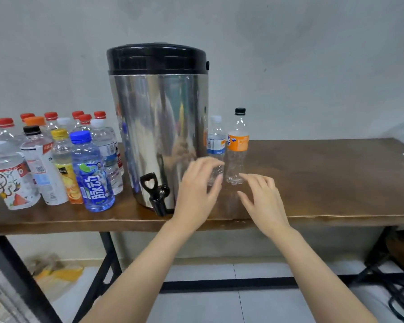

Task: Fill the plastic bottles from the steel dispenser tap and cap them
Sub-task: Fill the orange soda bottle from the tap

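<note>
A plain grey wall [313,54] backs a brown wooden worktop [324,178]. A steel dispenser [159,127] stands upright, and its black tap [155,194] points down at the front edge. Just to its right, two capped empty bottles stand upright: a blue-labelled bottle [216,141] and an orange Fanta bottle [238,145]. The left hand [196,190] and right hand [264,201] hover by their bases, fingers loosely spread, holding nothing. The worktop is bare further right. At the left stand crowded capped bottles [56,159].
</note>
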